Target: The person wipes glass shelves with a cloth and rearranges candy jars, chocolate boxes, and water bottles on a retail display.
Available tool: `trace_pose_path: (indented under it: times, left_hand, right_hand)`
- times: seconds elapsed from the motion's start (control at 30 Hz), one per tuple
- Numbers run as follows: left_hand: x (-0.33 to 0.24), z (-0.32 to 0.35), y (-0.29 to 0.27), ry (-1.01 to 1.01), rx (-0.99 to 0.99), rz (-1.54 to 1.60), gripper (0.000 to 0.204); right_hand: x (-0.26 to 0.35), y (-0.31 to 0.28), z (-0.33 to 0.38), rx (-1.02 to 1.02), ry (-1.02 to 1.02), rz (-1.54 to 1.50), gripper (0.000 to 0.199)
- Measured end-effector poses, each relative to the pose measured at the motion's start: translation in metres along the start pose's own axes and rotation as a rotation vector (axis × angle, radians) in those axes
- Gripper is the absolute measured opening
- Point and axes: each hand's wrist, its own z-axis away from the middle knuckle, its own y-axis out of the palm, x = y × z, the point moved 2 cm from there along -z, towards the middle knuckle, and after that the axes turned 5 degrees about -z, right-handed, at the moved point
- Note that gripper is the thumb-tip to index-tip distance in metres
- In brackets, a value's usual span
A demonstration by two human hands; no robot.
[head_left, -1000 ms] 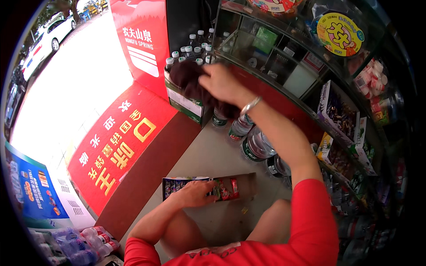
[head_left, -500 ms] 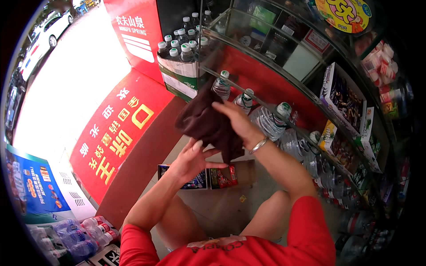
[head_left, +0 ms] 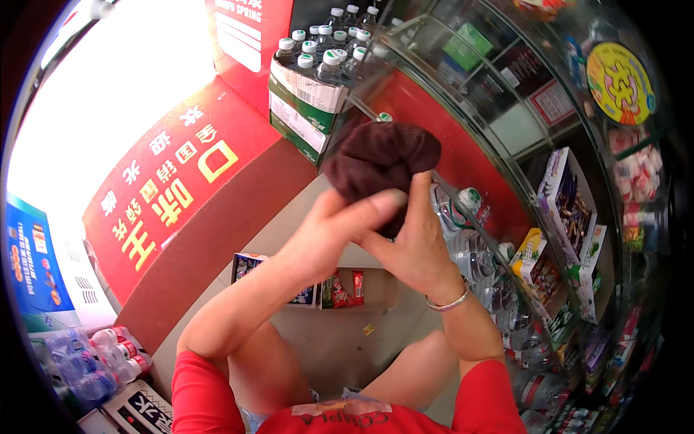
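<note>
A dark maroon cloth (head_left: 383, 155) is bunched up between my hands, held out in front of me beside the glass case. My left hand (head_left: 347, 224) grips its near left part, thumb across the fabric and the other fingers mostly hidden beneath. My right hand (head_left: 416, 249), with a bangle at the wrist, pinches the near right part of the cloth, one finger stretched up along it. Part of the cloth hangs down between the two hands. Below them on the floor lies an open box (head_left: 376, 289) with red-wrapped snack packets (head_left: 347, 288).
A glass display case (head_left: 506, 137) runs along the right, with large water bottles (head_left: 470, 253) and snack boxes (head_left: 571, 202). Bottles in a green and white carton (head_left: 300, 108) stand ahead. A red step (head_left: 210, 195) lies left, with wrapped drink packs (head_left: 94, 362) nearer me.
The cloth has become more bunched and shifted right and up in view. My left hand, earlier open beneath it, now grips it. My right hand has moved lower on it.
</note>
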Motion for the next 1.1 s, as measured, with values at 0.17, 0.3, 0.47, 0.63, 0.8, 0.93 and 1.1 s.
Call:
trace_pose_path:
  times: [0.17,0.3,0.47,0.63,0.8,0.93,1.1]
  left_hand:
    - [-0.026,0.001,0.001,0.290,0.262,-0.322,0.087]
    - [-0.028,0.012,-0.010,0.469,0.126,-0.458,0.084]
    - [0.000,0.042,-0.044,0.285,0.104,-0.789,0.060]
    - [0.021,0.054,-0.064,0.282,0.148,-0.907,0.053]
    - [0.015,0.058,-0.080,0.246,0.123,-0.989,0.052]
    - [0.021,0.052,-0.076,0.182,0.161,-0.949,0.051]
    - [0.034,0.042,-0.060,0.237,0.207,-1.002,0.049]
  right_hand:
    - [-0.010,-0.021,-0.030,-0.166,0.006,-0.312,0.054]
    - [-0.016,-0.059,-0.089,-0.389,0.103,-0.660,0.041]
    - [-0.061,-0.122,-0.188,-0.667,0.295,-0.841,0.032]
    - [-0.095,-0.131,-0.284,-0.509,0.235,-0.654,0.021]
    - [-0.080,-0.099,-0.305,-0.631,0.226,-0.391,0.019]
    - [-0.066,-0.079,-0.285,-0.517,0.098,-0.463,0.020]
    - [-0.055,-0.040,-0.254,-0.502,-0.107,-0.163,0.032]
